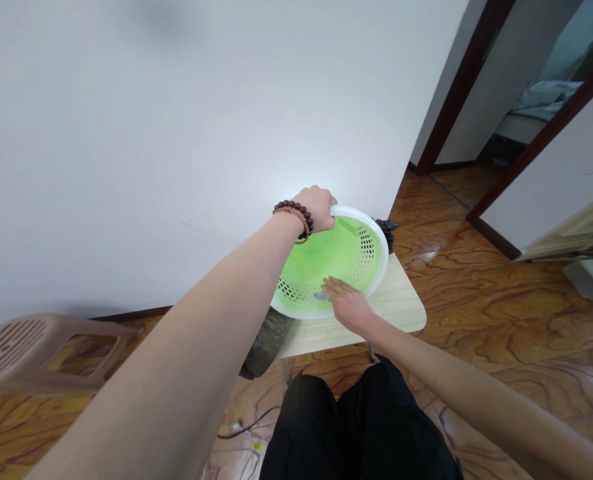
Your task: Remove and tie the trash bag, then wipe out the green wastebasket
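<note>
A round green strainer basket with a white rim [371, 230] stands tilted on a small light wooden table [401, 303]. My left hand [319, 207], with bead bracelets on its wrist, is closed over the basket's far rim at the top. My right hand [346, 301] lies flat with fingers stretched out on the near inside of the basket, next to a small grey thing I cannot make out.
A white wall rises right behind the table. A dark bag [266, 343] hangs at the table's left edge, and a dark object [387, 230] sits behind the basket. A brown plastic stool [36, 353] is at the left. Patterned wood floor and a doorway [506, 120] are at the right.
</note>
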### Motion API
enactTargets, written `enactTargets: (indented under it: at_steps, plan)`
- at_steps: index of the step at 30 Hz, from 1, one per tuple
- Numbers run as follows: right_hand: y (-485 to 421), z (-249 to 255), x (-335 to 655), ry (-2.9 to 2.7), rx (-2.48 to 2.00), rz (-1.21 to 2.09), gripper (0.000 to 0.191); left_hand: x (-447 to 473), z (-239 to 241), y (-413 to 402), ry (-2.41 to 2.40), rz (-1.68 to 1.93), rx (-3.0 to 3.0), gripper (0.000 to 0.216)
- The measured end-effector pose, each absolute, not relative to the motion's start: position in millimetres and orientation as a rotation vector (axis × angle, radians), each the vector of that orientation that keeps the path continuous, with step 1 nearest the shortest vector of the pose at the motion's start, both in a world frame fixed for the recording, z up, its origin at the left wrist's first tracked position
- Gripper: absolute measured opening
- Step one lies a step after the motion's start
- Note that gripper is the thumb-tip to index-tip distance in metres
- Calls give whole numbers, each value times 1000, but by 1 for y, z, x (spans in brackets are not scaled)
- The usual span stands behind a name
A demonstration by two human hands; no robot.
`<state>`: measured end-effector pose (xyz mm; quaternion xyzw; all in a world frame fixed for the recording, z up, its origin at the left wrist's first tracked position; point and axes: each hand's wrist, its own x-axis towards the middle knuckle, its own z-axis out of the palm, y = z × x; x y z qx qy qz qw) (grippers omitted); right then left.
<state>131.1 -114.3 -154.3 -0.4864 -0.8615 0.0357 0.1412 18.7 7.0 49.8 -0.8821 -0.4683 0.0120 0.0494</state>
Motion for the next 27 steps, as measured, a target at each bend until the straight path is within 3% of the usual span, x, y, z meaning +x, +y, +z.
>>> enactTargets:
  at_steps: [4,9,16,23,27]
  plan:
    - [-61,-158,139,-2489,-1555,-56,47,18,48,7,-1443,56,-2608,38]
    - [-63,-179,118,-2434,-1813,106,46,24,48,5,-1466,34,-2616,39]
    - [-137,-163,107,-2554,-1461,370,53,20,49,5,-1474,20,-2610,36]
    - [-75,-144,130,-2544,-1498,7,45,16,50,5,-1473,59,-2574,36]
    - [-57,-166,124,-2563,-1655,77,43,17,49,5,-1479,63,-2573,36]
